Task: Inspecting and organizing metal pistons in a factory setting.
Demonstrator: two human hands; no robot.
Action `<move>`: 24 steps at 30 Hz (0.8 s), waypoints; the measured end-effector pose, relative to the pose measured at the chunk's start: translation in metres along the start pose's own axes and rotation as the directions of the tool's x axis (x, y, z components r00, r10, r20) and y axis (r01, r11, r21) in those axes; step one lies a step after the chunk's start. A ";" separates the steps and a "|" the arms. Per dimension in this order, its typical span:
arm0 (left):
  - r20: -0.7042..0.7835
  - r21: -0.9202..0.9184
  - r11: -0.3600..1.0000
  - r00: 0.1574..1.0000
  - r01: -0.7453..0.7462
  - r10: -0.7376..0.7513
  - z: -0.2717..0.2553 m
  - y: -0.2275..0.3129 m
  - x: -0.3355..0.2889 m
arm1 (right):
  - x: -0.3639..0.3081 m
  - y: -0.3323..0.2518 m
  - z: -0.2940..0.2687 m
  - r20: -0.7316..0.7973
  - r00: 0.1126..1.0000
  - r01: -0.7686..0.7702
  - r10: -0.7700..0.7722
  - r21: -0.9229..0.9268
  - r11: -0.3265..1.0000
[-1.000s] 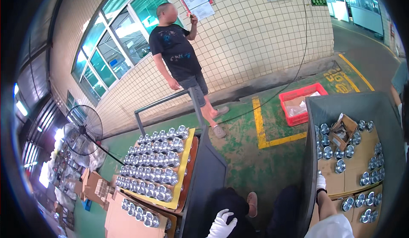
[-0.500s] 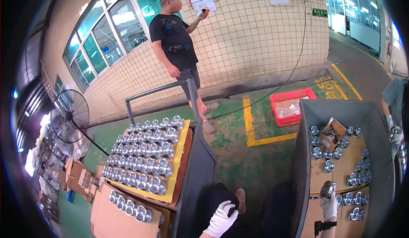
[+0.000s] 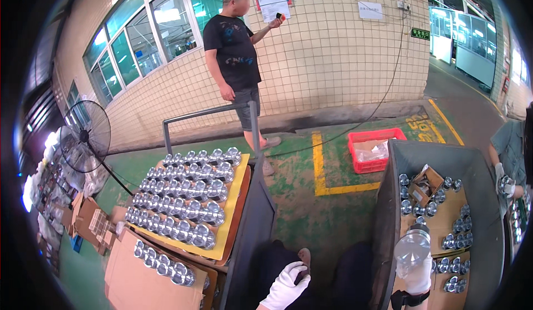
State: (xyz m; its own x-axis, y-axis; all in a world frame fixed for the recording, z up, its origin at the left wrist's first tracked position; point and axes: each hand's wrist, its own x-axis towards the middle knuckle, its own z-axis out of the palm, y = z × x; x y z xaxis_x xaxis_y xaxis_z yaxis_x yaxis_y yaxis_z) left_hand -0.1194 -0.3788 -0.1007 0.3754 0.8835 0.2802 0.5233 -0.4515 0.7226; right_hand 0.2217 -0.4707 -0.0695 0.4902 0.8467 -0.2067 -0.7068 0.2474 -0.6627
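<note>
My right hand point(image 3: 416, 279), in a white glove, holds up a shiny round silver metal part point(image 3: 413, 247), piston-like in shape, over the grey bin point(image 3: 384, 215) on the right. Inside that bin, similar parts stand in groups on cardboard sheets, beside a small opened carton point(image 3: 426, 186). My left hand point(image 3: 286, 288), also white-gloved, is empty near my lap, fingers curved and thumb apart. To its left, a dark cart point(image 3: 252, 215) carries rows of parts point(image 3: 191, 190) on a yellow sheet point(image 3: 237, 185). One shorter row point(image 3: 162, 264) lies on the nearer cardboard.
A person point(image 3: 233, 54) stands beyond the cart by the tiled wall, holding a small object. At the far right, a co-worker's gloved hand point(image 3: 504, 185) holds a metal part. A red crate point(image 3: 366, 165) sits on the green floor. A black fan point(image 3: 84, 136) stands at the left.
My right hand has lifted the metal part up from low in the bin, and moved slightly left, closer to me. The left hand keeps its curved pose. The view has shifted slightly.
</note>
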 end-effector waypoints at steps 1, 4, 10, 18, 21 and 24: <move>0.020 -0.012 1.000 1.000 0.014 -0.014 -0.001 0.000 0.000 | -0.002 0.015 0.018 -0.074 0.979 0.166 -0.187 -0.232 0.959; 0.168 0.011 0.999 0.985 0.032 -0.034 -0.007 0.009 0.006 | -0.002 0.029 0.019 0.170 0.928 -0.359 0.332 0.158 0.920; 0.263 -0.200 0.976 0.955 -0.087 0.139 -0.031 0.057 0.026 | -0.004 0.103 0.027 0.167 0.738 -0.674 0.653 0.225 0.704; 0.253 -0.222 0.967 0.965 0.127 -0.068 -0.017 0.056 0.021 | -0.015 0.118 0.053 0.294 0.692 -0.679 0.660 -0.048 0.733; 0.171 -0.264 0.960 0.984 0.093 -0.049 -0.006 0.051 0.023 | -0.013 0.124 0.047 0.375 0.676 -0.654 0.635 -0.093 0.751; 0.124 -0.352 0.931 0.991 0.095 -0.054 0.009 0.036 0.017 | -0.013 0.135 0.043 0.271 0.644 -0.740 0.715 -0.018 0.673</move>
State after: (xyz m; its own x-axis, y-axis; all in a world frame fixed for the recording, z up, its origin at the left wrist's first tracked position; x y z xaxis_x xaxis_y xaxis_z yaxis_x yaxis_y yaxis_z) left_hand -0.0870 -0.3808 -0.0759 0.4388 0.8842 0.1604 0.2533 -0.2930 0.9220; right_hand 0.0985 -0.4279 -0.1256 -0.3282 0.8502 -0.4117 -0.8291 -0.4681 -0.3058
